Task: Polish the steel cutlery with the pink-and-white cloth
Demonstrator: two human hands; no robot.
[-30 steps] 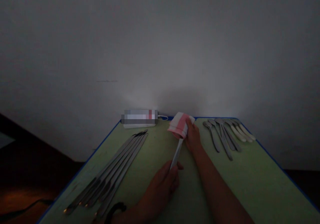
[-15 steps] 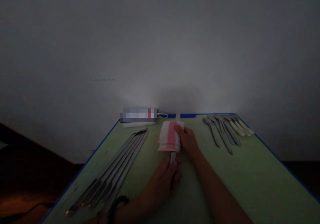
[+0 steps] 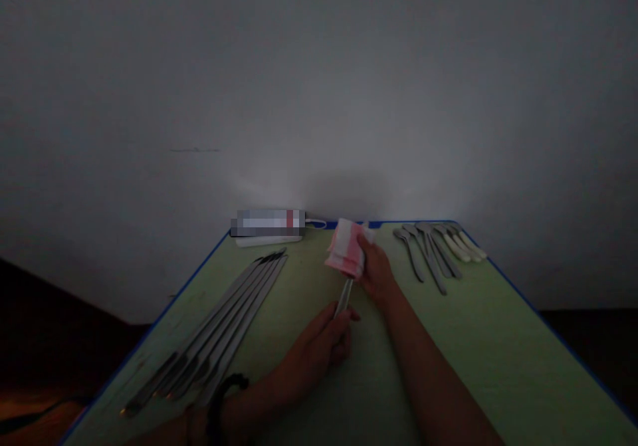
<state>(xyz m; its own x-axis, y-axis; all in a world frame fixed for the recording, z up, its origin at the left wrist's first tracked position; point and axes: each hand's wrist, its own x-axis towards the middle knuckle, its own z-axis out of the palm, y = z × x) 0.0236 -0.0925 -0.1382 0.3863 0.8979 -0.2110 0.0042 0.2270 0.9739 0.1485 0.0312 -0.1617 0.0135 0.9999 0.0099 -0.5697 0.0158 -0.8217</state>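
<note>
My left hand point(image 3: 319, 347) is closed round the near end of a long metal utensil point(image 3: 343, 296) held over the green table point(image 3: 478, 339). My right hand point(image 3: 376, 274) grips a pink and white striped cloth point(image 3: 345, 248) wrapped round the utensil's far end. The part under the cloth is hidden, so I cannot tell what kind of utensil it is. A dark band sits on my left wrist.
Several long metal utensils point(image 3: 224, 326) lie in a row on the table's left side. Several spoons point(image 3: 433, 250) lie at the far right, some with pale handles. A white box point(image 3: 269, 226) with a cable rests against the wall at the far edge. The room is dim.
The cloth slid down the utensil towards my left hand, then back up to its far end. My left hand stayed on the near end.
</note>
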